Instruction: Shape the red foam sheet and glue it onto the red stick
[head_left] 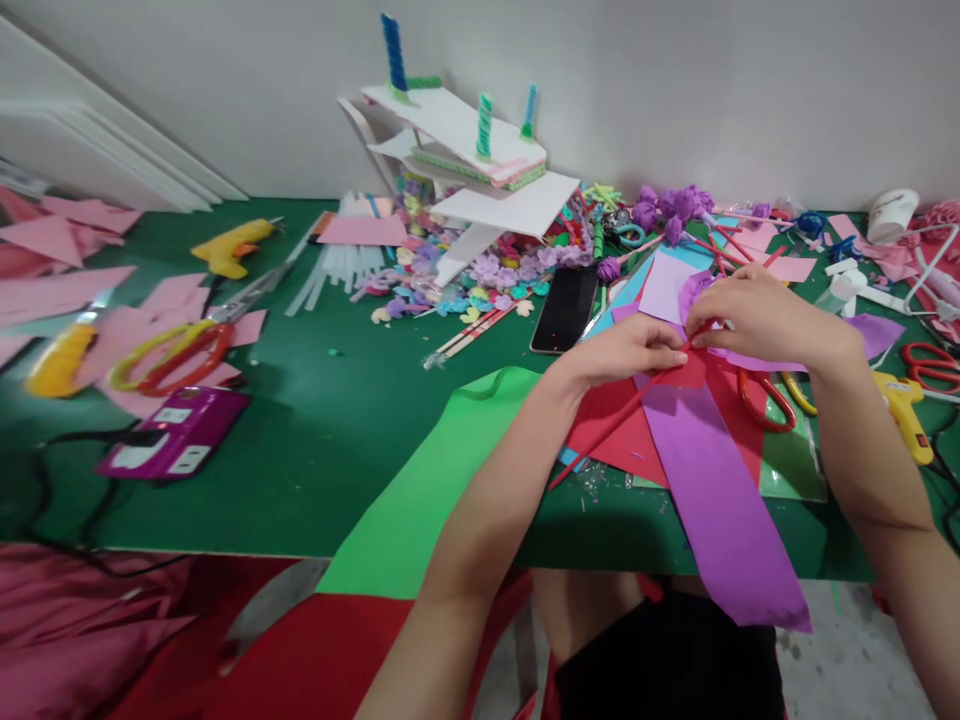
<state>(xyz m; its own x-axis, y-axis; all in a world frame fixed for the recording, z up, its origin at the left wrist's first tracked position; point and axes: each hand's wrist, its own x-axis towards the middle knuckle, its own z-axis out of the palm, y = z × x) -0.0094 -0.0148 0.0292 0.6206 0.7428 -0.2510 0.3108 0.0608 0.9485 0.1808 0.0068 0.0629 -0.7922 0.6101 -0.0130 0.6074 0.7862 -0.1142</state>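
My left hand [637, 348] is closed in a pinch on a thin red stick [607, 430], which slants down to the left over the papers. My right hand [750, 310] pinches at the stick's upper end, close to a purple crumpled paper flower [694, 290]. My fingers partly hide the flower and the join. Beneath both hands lie red paper [619, 425] and a long purple paper strip [720, 480] that hangs over the table edge. Red-handled scissors [769, 400] rest just below my right wrist. Finished purple flowers [675, 205] stand behind my hands.
A black phone [565, 310] lies left of my hands. Bright green paper [450, 470] droops over the edge. A white tiered stand [487, 205] is behind loose small flowers. Yellow glue guns [232, 247], large scissors [180, 355] and a purple box [176, 432] with cables lie about.
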